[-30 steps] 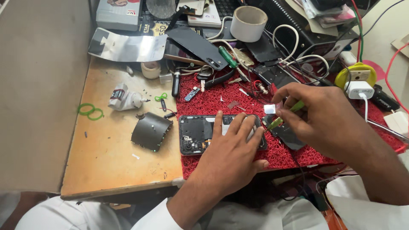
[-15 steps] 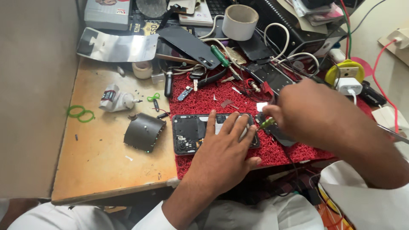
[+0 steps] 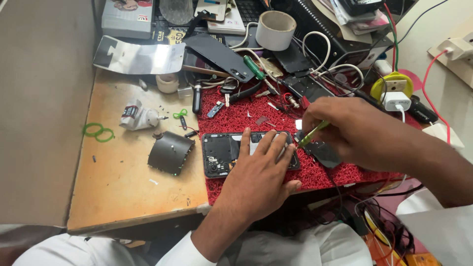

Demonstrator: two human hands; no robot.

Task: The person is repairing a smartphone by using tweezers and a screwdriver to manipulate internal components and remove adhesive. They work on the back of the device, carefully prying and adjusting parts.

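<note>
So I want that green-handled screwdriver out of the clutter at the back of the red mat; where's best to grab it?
Take the green-handled screwdriver by its thick green handle, coming down from above. It lies flat and slanted among white cables, and the handle is its widest exposed part; the thin shaft runs down into the clutter.

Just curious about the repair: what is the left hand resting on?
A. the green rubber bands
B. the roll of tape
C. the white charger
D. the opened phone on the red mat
D: the left hand lies flat on the opened phone on the red mat.
</note>
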